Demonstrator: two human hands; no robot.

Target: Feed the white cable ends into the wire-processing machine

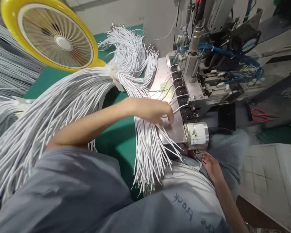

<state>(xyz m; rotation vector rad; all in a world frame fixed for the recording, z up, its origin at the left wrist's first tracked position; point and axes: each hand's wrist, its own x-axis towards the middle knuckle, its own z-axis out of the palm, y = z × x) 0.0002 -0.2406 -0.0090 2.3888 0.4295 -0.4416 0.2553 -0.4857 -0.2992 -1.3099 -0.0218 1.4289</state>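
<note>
My left hand (157, 111) hovers over the metal plate at the machine's front, fingers bent downward and apart, fingertips smeared by motion. I see nothing held in it. Just beyond its fingers, several white cables (180, 108) run into a row of black slots (184, 111). Beneath my wrist hangs a thick bundle of white cables (147, 145) with stripped, coloured wire ends. My right hand (210, 165) is low by my lap, below a silver cylinder (197, 136) with a label. Its fingers are curled together; what they hold, if anything, is too small to make out.
A yellow fan (63, 42) leans over the bundle at upper left. A white tie (115, 77) gathers the cables on the green mat (118, 139). The machine (196, 71) with blue hoses fills the upper right. Red-handled scissors (259, 115) and a dark phone-like slab (227, 116) lie right.
</note>
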